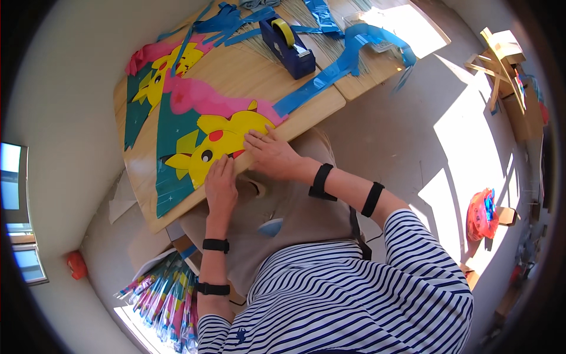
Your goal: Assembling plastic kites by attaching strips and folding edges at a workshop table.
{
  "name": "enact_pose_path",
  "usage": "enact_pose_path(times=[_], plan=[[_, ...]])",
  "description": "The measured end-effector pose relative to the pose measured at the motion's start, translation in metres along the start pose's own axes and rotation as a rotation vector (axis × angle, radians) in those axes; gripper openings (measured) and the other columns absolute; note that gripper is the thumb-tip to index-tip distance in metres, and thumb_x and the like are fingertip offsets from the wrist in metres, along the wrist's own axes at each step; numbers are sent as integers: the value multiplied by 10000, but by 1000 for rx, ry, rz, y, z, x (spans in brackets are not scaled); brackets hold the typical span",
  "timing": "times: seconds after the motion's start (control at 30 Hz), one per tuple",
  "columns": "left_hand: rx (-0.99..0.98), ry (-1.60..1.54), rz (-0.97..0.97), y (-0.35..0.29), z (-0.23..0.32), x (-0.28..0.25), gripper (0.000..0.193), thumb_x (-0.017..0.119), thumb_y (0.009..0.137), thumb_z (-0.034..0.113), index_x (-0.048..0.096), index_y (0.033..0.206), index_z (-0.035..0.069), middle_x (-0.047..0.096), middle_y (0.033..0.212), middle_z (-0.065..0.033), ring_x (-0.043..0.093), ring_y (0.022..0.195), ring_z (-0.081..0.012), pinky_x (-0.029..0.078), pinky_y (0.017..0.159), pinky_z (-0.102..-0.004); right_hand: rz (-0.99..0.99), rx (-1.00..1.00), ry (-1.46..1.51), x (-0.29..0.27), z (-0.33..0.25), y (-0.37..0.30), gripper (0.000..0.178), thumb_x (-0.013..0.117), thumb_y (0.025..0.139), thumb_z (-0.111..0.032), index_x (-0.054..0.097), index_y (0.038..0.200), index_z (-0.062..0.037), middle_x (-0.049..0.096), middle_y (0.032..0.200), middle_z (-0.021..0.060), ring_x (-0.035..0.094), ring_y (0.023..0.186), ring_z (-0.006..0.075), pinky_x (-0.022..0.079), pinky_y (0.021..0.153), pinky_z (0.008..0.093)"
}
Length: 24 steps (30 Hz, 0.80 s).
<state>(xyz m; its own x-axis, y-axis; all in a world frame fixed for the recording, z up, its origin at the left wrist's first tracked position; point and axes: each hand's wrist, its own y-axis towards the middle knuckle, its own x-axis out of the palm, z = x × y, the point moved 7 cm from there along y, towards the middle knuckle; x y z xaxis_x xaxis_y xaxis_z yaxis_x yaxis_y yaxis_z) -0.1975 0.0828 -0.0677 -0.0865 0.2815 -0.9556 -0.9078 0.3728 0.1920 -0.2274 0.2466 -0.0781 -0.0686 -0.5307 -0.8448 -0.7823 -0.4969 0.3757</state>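
A thin, shiny kite (215, 124) lies along the table's near edge, printed with a yellow cartoon animal on green and pink. My left hand (221, 187) rests on the yellow print by the edge, fingers stretched out and close together. Right of it, my right hand (276, 156) lies on the same yellow part with its fingers extended and slightly bent. The fingers cover some of the printed face. A long blue ribbon (318, 85) runs from the kite's right tip toward the back right. Behind it lies another matching kite (156, 82), partly overlapped.
A dark blue tape dispenser (287, 47) with a yellow roll stands on the wooden table (247, 76). Thin rods (295, 20) and tangled blue ribbons (227, 22) lie at the back. Bundled wrapped kites (168, 301) sit low at left; a red bag (482, 215) is on the right.
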Motion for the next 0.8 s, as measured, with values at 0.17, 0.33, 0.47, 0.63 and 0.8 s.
enact_pose_path(times=[0.17,0.33,0.47,0.63,0.8], plan=[[-29,0,0,1,1,1,431,660,878,98,609,1301,30,586,1360,-150,526,1265,-367,413,1063,-468,371,714,84,-99,132,-22,487,757,803,-271,622,1163,28,659,1131,175,627,1023,337,500,859,438],[-22,-14,-33,2,3,1,480,694,852,84,596,1318,33,552,1405,-144,497,1296,-362,393,1081,-470,663,1194,55,-169,295,-83,572,811,733,-425,706,1040,46,713,961,175,678,924,297,515,806,396],[-64,-17,-63,-1,1,-1,522,716,829,74,588,1333,37,534,1428,-137,477,1317,-359,379,1093,-473,541,1189,290,-190,331,-69,538,839,693,-410,716,894,74,719,954,199,683,902,297,507,790,394],[-70,-40,-73,4,3,-3,539,725,815,65,593,1337,46,535,1431,-129,476,1319,-359,379,1096,-470,605,1242,128,-184,355,-54,501,871,655,-358,702,825,83,713,949,214,677,871,304,513,773,394],[-69,-60,-65,3,3,-3,539,730,805,64,602,1328,45,534,1432,-129,476,1320,-358,378,1103,-467,433,1005,208,-186,353,-29,392,807,763,-193,662,996,87,706,1005,218,687,906,292,542,815,418]])
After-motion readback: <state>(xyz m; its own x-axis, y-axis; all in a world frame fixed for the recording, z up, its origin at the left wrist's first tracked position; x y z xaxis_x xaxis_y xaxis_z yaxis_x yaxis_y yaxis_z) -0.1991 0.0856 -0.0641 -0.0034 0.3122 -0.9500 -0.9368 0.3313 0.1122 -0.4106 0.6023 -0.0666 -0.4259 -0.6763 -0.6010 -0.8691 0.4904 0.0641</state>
